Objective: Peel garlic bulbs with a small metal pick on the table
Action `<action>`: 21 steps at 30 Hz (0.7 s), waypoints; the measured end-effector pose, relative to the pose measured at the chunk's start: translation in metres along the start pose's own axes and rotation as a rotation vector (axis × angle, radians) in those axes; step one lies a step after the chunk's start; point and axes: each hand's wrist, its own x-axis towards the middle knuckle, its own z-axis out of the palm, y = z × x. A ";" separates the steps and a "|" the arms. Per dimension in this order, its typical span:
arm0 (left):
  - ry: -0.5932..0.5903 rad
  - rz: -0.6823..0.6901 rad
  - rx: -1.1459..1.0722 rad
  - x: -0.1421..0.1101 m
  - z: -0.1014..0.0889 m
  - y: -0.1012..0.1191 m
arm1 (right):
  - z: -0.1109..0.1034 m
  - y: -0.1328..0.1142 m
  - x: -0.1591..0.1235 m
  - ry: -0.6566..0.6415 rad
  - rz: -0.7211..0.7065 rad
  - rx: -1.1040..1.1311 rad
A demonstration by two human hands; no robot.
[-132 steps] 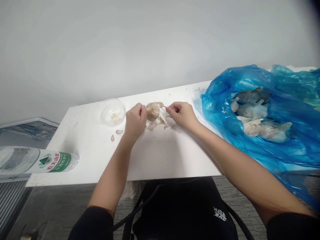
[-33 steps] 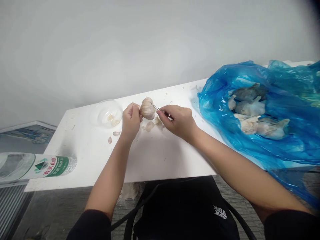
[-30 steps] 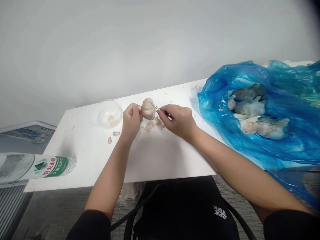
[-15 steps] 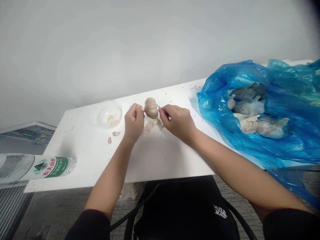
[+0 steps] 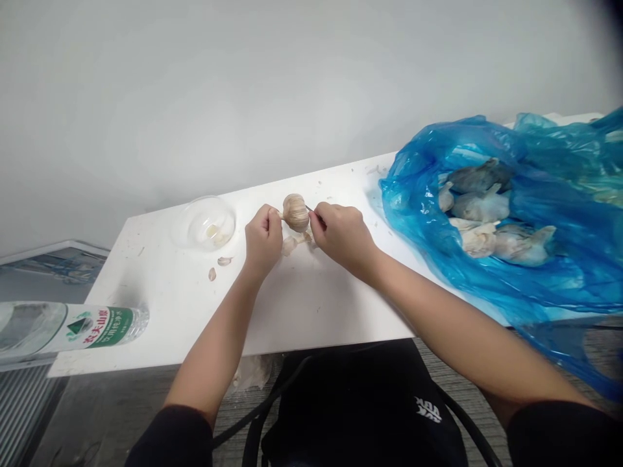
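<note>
My left hand (image 5: pixel 264 239) is closed, pinching the stem of a whole garlic bulb (image 5: pixel 296 213) held above the table. My right hand (image 5: pixel 343 237) is closed around thin dark tweezers (image 5: pixel 309 208). Their tip touches the right side of the bulb, and most of their length is hidden by my fingers. Under the bulb lie loose garlic pieces and skins (image 5: pixel 291 245). Left of my left hand, two unpeeled garlic cloves (image 5: pixel 224 261) rest on the table, near a clear bowl (image 5: pixel 198 224) with a few pale peeled cloves in it.
A large blue plastic bag (image 5: pixel 413 188) with several garlic bulbs (image 5: pixel 481 206) covers the right of the white table (image 5: pixel 311 311). A water bottle (image 5: pixel 109 326) appears at the left edge. Skin scraps dot the tabletop, and a grey wall stands behind it.
My right hand has moved slightly left, closer to the bulb, so less of the tweezers shows. The bulb has shifted a little down in view.
</note>
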 end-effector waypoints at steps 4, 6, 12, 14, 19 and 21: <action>0.015 -0.033 -0.004 0.001 0.003 -0.004 | -0.004 -0.005 0.004 -0.116 0.056 -0.063; 0.024 -0.045 -0.015 0.002 0.004 -0.006 | -0.006 -0.007 0.006 -0.163 0.077 -0.081; 0.058 -0.079 -0.040 0.001 0.010 -0.009 | -0.010 -0.013 0.008 -0.221 0.103 -0.085; 0.074 -0.087 -0.050 0.000 0.010 -0.008 | -0.010 -0.012 0.010 -0.228 0.110 -0.088; 0.185 -0.165 -0.206 0.003 0.001 -0.005 | -0.015 0.013 0.018 -0.143 0.196 -0.135; 0.200 -0.219 -0.317 0.007 -0.003 -0.005 | -0.018 0.023 0.021 -0.097 0.209 -0.109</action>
